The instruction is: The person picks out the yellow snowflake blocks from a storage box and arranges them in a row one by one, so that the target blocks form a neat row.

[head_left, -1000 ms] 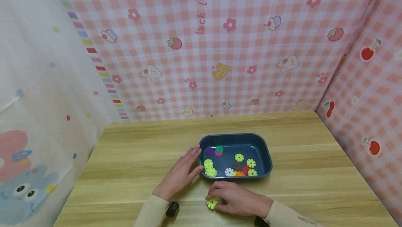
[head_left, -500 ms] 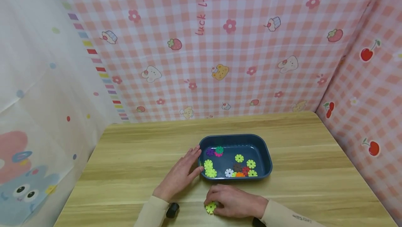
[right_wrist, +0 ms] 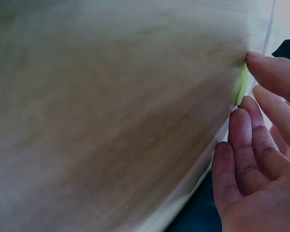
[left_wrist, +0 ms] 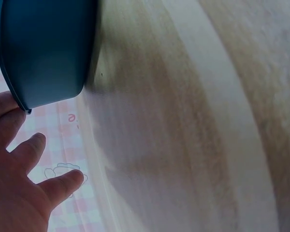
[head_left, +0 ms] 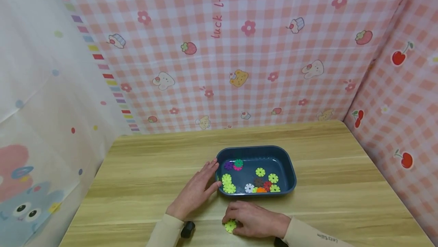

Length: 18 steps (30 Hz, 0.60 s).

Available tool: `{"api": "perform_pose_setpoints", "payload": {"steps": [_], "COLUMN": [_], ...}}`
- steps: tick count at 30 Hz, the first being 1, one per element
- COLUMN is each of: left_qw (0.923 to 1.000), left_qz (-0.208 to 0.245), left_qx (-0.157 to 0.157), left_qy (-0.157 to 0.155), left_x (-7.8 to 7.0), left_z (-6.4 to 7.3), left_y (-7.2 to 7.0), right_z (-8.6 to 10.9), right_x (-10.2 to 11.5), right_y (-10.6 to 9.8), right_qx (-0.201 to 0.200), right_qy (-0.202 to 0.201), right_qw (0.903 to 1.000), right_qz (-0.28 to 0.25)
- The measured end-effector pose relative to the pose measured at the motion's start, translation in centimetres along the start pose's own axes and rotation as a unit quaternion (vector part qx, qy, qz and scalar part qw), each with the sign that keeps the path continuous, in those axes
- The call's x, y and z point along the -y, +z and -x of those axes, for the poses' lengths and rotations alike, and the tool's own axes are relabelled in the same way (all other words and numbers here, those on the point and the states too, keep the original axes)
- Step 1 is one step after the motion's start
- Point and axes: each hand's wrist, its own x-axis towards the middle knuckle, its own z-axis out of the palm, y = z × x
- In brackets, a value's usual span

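My right hand [head_left: 254,218] is low over the table in front of the tray. Thumb and fingers pinch a yellow-green snowflake disc [head_left: 230,226], round with notched edges, at the tabletop. Seen from the right wrist, the disc [right_wrist: 242,84] is a thin bright edge between thumb and fingertips. At the tray's left side, my left hand [head_left: 196,193] touches the wall with extended fingers. The dark blue tray [head_left: 254,148] holds several snowflake discs: yellow-green ones, a white disc [head_left: 249,188], a purple disc [head_left: 228,165], a green disc [head_left: 238,163], and pink, brown, red and orange ones.
The wood-grain table [head_left: 150,178] extends around the tray. A pink checked cloth [head_left: 219,60] hangs behind it, with a white cloth [head_left: 68,98] on the left and another checked cloth [head_left: 403,133] on the right.
My right hand has shifted slightly toward me and to the left, with the pinched snowflake disc. My left hand and the tray have stayed in place.
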Motion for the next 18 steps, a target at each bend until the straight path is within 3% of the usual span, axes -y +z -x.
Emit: {"api": "perform_pose_setpoints", "payload": {"steps": [11,18], "left_qw": [1.0,0.9999], "left_qz": [0.002,0.002], "left_qx": [-0.002,-0.002], "left_qy": [-0.003,-0.01], "left_x": [0.1,0.1], "left_z": [0.0,0.0], "left_y": [0.1,0.3], "right_z": [0.9,1.8], "right_x": [0.9,1.9], "right_y": [-1.1,-2.9], "right_qx": [-0.026,-0.08], "right_qy": [-0.018,-0.063], "right_qw": [0.9991,0.9945], "right_qz": [-0.028,-0.022]}}
